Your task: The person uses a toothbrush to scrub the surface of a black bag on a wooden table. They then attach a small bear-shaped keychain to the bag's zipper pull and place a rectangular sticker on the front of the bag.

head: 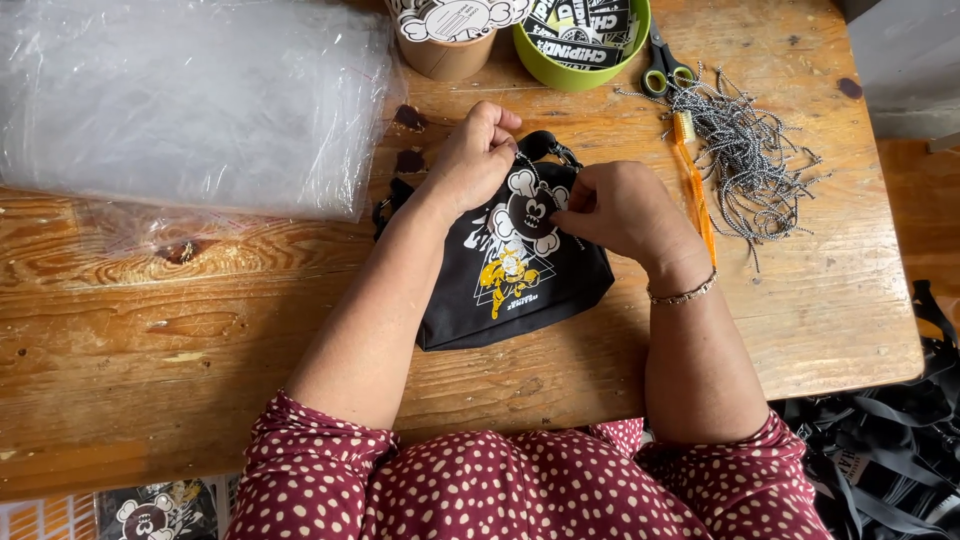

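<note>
A small black bag [500,290] with a yellow and white print lies on the wooden table [150,330] in front of me. On its upper part rests a black and white cartoon-shaped tag [530,212]. My left hand [480,155] pinches a thin speckled cord at the bag's top, near its black strap hardware [545,142]. My right hand [620,210] is closed beside the tag, fingertips touching its right edge and the cord.
A stack of clear plastic bags [190,100] covers the table's left rear. Behind the bag stand a brown cup of tags [450,45] and a green bowl of stickers [580,45]. Scissors [662,68], an orange tool [695,180] and several speckled cords [755,160] lie at right.
</note>
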